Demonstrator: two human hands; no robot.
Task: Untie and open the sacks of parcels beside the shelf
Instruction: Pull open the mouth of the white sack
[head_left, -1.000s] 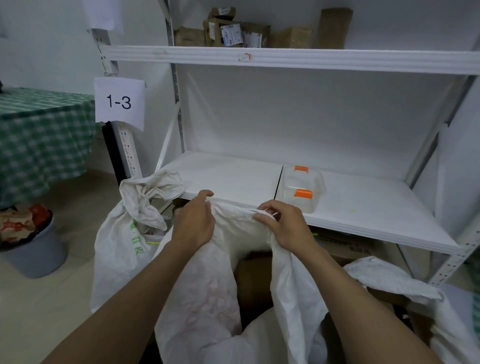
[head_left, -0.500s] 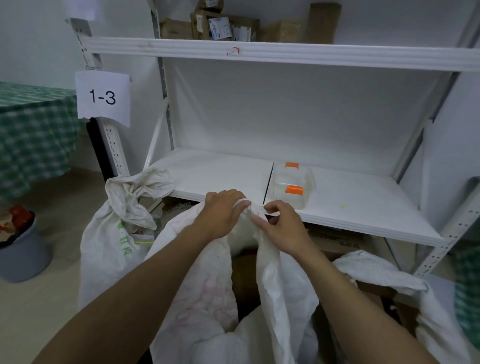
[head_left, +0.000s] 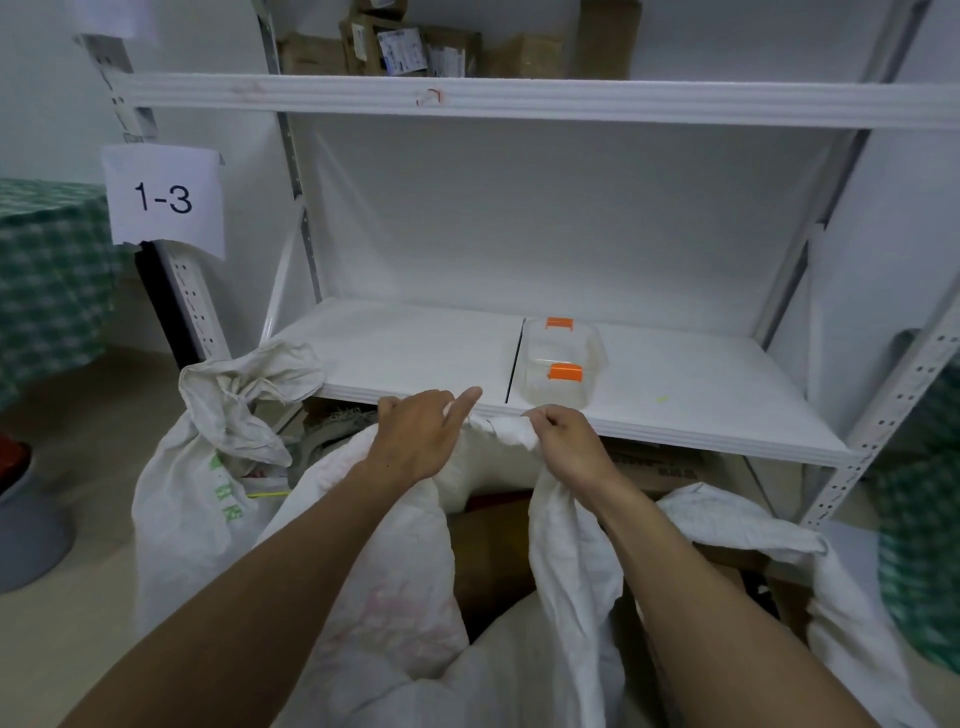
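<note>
A white woven sack is sitting on the floor right in front of the white shelf, its mouth pulled up to the edge of the lower board and gaping onto brown cardboard inside. Faint pinkish print is showing on its near side, too faded to read. The right hand is pinching the rim of the sack between thumb and curled fingers. The left hand is resting on the same rim just beside it, with the forefinger stretched out; whether its other fingers are gripping the cloth cannot be told.

To the left, a second sack is standing against the shelf post with its neck bunched and twisted, carrying green printed characters too blurred to read. A third sack is lying open at the right.

On the lower board a clear plastic box with orange clips is sitting. A paper label reading "1-3" is hanging on the left post. Cardboard parcels with white shipping stickers, their print illegible, are lining the upper board.
</note>
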